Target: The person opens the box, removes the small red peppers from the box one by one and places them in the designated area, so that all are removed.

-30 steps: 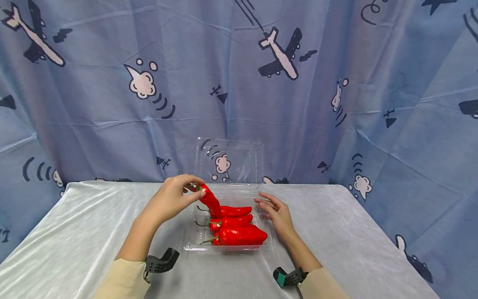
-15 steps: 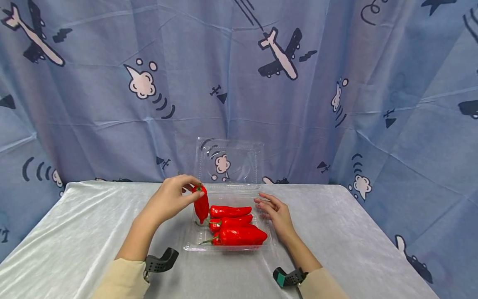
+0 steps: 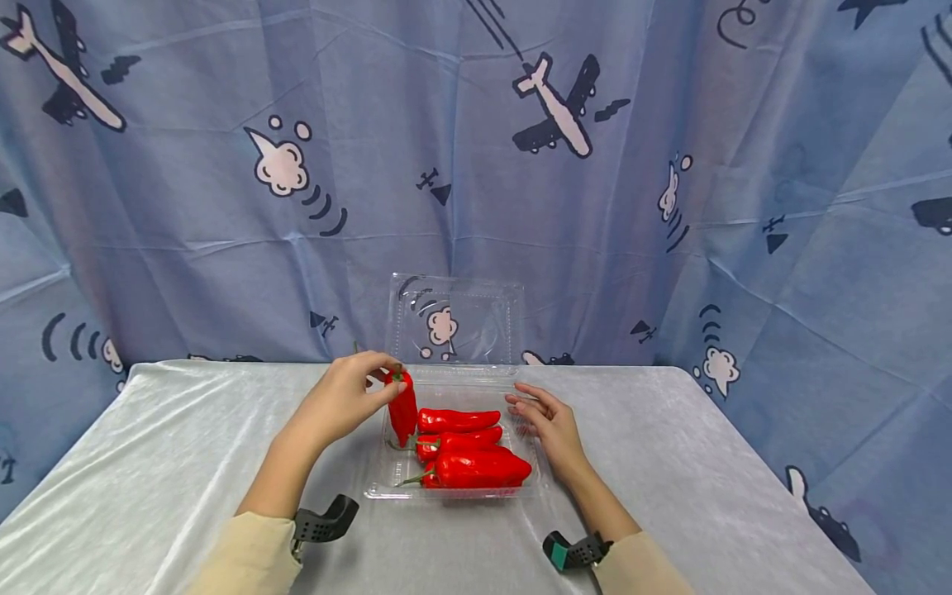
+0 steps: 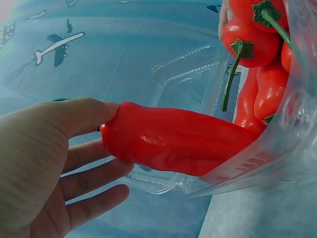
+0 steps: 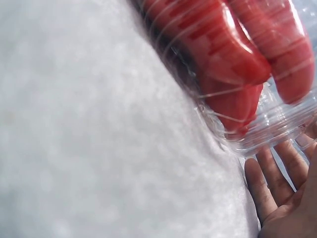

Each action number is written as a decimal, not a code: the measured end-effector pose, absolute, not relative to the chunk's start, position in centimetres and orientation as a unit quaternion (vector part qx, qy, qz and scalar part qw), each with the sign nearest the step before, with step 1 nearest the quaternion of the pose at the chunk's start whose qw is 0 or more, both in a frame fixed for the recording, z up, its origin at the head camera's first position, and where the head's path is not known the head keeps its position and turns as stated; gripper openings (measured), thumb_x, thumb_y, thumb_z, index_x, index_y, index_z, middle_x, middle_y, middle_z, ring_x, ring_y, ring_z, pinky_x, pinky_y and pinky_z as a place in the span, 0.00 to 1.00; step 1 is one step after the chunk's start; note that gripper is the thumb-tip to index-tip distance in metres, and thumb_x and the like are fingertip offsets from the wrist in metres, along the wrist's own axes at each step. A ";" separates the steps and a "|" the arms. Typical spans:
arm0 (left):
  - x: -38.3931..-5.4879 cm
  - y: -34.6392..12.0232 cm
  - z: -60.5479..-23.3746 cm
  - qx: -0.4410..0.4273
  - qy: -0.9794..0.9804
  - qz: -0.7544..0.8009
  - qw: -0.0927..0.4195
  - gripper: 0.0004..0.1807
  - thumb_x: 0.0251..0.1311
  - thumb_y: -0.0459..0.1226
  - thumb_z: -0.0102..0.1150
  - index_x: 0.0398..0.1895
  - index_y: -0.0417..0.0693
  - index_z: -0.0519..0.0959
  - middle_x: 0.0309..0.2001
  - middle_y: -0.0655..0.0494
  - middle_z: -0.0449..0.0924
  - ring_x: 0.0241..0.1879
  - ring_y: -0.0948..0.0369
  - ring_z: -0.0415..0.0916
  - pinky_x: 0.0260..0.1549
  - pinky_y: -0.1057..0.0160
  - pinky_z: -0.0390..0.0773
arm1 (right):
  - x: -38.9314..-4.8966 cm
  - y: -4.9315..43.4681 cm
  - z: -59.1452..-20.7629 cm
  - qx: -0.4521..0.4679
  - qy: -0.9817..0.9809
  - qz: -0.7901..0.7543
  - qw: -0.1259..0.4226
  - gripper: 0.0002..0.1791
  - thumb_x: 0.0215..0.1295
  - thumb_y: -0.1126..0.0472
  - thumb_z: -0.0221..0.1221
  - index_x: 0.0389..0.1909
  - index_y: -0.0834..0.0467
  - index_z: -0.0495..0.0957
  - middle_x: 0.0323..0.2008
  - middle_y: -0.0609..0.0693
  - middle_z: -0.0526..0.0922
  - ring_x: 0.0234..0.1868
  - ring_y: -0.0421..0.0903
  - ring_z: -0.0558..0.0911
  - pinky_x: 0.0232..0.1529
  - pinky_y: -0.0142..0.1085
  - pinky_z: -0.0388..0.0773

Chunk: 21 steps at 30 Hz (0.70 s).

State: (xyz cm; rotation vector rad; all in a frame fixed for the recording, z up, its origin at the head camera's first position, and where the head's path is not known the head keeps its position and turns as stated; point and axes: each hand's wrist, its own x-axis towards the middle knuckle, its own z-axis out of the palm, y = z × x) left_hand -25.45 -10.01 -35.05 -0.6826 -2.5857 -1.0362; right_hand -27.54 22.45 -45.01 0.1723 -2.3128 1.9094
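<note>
My left hand point(image 3: 345, 397) pinches a red pepper point(image 3: 402, 413) by its stem end, between thumb and index finger. The pepper hangs steeply, its tip down inside the left part of a clear plastic container point(image 3: 381, 489). In the left wrist view, this long pepper point(image 4: 173, 139) reaches past the container wall point(image 4: 237, 173), and the other fingers are spread below it. Several red peppers point(image 3: 483, 468) lie sideways in the container, green stems to the left. My right hand point(image 3: 554, 430) rests at the container's right side, fingers loosely extended; in the right wrist view its fingers point(image 5: 275, 186) are beside the clear wall.
The container's transparent lid point(image 3: 491, 318) stands raised at the back, before a blue curtain point(image 3: 461, 198) printed with planes. A pale cloth point(image 3: 647, 479) covers the table. Each wrist carries a black camera mount, such as the left mount point(image 3: 327, 521).
The held pepper has swung from slanting right over the other peppers to hanging nearly upright, farther left. Its tip has left the rear pepper. My right hand has stayed in place.
</note>
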 end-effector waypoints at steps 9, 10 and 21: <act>-25.6 -9.8 -35.4 -0.240 -0.896 -0.350 0.128 0.14 0.61 0.35 0.67 0.51 0.45 0.84 0.48 0.52 0.87 0.47 0.53 0.85 0.49 0.49 0.84 | -27.5 22.5 -45.1 0.060 -0.765 0.638 0.066 0.23 0.74 0.61 0.56 0.67 0.62 0.74 0.58 0.64 0.83 0.57 0.57 0.85 0.48 0.35 0.86; -25.6 -9.7 -35.5 -0.241 -0.895 -0.351 0.128 0.15 0.61 0.35 0.67 0.51 0.45 0.84 0.48 0.52 0.87 0.47 0.52 0.85 0.48 0.49 0.84 | -27.5 22.5 -45.1 0.060 -0.766 0.637 0.065 0.23 0.74 0.61 0.56 0.67 0.62 0.73 0.58 0.64 0.83 0.57 0.57 0.85 0.48 0.35 0.86; -25.6 -9.5 -35.6 -0.238 -0.892 -0.366 0.118 0.17 0.60 0.35 0.68 0.53 0.45 0.83 0.50 0.51 0.87 0.48 0.52 0.86 0.50 0.48 0.84 | -27.6 22.5 -45.0 0.069 -0.757 0.646 0.063 0.23 0.73 0.62 0.57 0.66 0.63 0.74 0.58 0.66 0.83 0.54 0.53 0.87 0.45 0.31 0.85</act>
